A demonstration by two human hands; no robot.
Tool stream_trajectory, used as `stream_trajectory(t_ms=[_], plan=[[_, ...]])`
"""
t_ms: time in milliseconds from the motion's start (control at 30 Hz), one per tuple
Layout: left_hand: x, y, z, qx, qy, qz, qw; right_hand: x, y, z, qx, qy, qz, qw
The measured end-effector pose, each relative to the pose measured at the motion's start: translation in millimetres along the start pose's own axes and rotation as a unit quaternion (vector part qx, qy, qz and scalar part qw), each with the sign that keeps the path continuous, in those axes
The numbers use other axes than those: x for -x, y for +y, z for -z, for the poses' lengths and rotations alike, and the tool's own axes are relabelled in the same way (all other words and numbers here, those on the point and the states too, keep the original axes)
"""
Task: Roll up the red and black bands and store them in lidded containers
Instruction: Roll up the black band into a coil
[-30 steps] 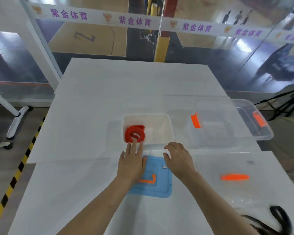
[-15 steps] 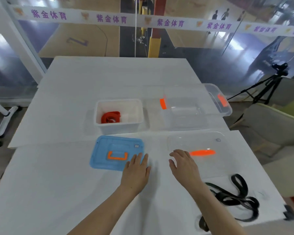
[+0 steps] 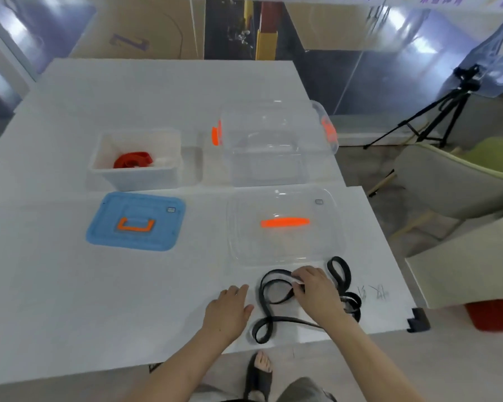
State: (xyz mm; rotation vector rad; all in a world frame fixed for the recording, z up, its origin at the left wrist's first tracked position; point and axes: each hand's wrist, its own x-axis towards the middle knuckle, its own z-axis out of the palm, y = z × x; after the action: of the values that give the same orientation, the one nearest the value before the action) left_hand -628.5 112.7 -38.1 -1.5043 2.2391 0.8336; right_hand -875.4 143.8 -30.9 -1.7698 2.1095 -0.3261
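Note:
The red band point(image 3: 132, 159) lies rolled inside the small white container point(image 3: 137, 178). Its blue lid point(image 3: 136, 221) with an orange handle lies flat in front of it. The black band point(image 3: 266, 303) sprawls in loose loops near the table's front right edge. My right hand point(image 3: 317, 291) rests on the black band, fingers pinching a strand. My left hand point(image 3: 228, 310) lies flat on the table just left of the band, fingers apart, holding nothing. A clear container point(image 3: 273, 146) with orange latches stands behind its clear lid point(image 3: 285, 248).
The white table point(image 3: 70, 285) ends just in front of my hands and at the right beside the black band. A tripod point(image 3: 436, 117), a pale green chair point(image 3: 462, 181) and a beige box point(image 3: 476, 271) stand to the right. My sandalled foot point(image 3: 260, 372) shows below.
My view swung right and down. Both hands left the blue lid and moved right toward the black band. My right hand has come down on the band and pinched it.

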Motion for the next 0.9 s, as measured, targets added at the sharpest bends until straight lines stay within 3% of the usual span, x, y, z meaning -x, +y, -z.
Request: stream_trajectory(t_ms=[267,400,567,733,900], plan=[[7.3,34.1,-50.6,0.048,-0.075,0.040,0.995,25.4,19.5,-25.0,0.034,-0.173,0.074,0.981],[9.0,33.3,-64.3,0.076,-0.064,0.038,0.994,28.2,21.0,-31.7,0.071,-0.184,0.102,0.975],[11.0,30.4,-61.9,0.200,-0.022,0.021,0.979,31.4,21.4,-31.8,0.090,-0.157,0.120,0.976],[23.7,29.8,-28.6,0.384,0.042,0.036,0.922,30.9,13.7,-6.9,-0.036,-0.093,0.065,0.993],[33.0,44.8,32.5,0.462,0.114,-0.012,0.879,30.2,4.8,39.5,-0.213,-0.088,0.010,0.973]])
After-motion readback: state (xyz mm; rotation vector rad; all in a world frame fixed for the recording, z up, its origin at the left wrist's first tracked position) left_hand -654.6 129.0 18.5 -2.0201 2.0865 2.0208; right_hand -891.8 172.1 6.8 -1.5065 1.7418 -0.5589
